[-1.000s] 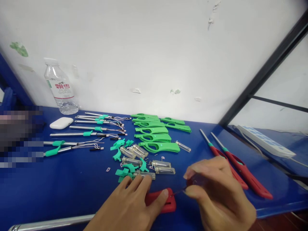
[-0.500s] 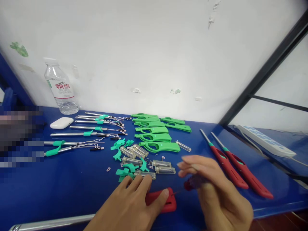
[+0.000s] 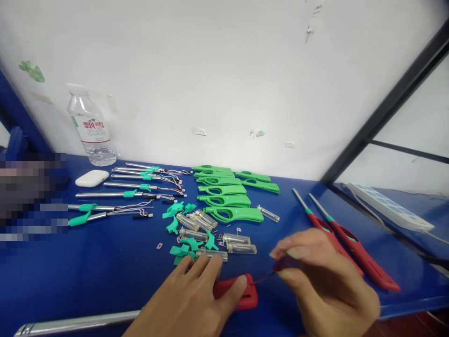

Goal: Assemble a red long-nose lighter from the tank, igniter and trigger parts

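My left hand (image 3: 191,297) presses a red gas lighter (image 3: 250,303) down on the blue table, thumb on top of its handle. The lighter's metal barrel (image 3: 79,322) sticks out to the left, past my wrist; its middle is hidden under the hand. My right hand (image 3: 329,283) closes round a screwdriver (image 3: 264,278), whose dark handle is mostly covered by my fingers. Its thin shaft reaches the end of the red handle. Just beyond my left fingers lie clear fuel tanks (image 3: 241,248) and teal triggers (image 3: 181,251).
Green handle shells (image 3: 233,214) are stacked in rows behind. Metal barrels with wires (image 3: 108,194) lie left, near a white case (image 3: 91,178) and a water bottle (image 3: 91,126). Two red lighters (image 3: 368,262) and a power strip (image 3: 391,206) are at right. Tiny screws and clips are scattered centrally.
My right hand has shifted slightly right and its fingers have curled more around the screwdriver handle. My left hand stays on the red lighter. The view has moved slightly.
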Tool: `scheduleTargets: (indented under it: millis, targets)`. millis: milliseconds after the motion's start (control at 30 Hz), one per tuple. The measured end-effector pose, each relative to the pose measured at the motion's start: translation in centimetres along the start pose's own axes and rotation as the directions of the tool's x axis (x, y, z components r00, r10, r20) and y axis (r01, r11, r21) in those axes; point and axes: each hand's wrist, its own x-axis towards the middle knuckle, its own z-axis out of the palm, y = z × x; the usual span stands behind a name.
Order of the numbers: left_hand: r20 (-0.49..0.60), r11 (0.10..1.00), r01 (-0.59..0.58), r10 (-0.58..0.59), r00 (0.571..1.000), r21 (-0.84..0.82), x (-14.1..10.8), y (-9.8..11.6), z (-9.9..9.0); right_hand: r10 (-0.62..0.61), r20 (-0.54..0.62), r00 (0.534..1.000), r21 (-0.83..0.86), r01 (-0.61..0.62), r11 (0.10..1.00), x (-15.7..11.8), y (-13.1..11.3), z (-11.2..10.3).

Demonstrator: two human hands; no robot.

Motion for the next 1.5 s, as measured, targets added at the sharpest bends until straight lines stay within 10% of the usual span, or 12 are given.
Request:
scheduleTargets:
  millis: [1500]
  targets:
    - [-0.034,0.999,0.001,-0.003,0.999,-0.032,-0.1,-0.1,-0.4,0.097,0.114,0.989,-0.028,-0.095,0.995,-1.6,0.1,-0.3]
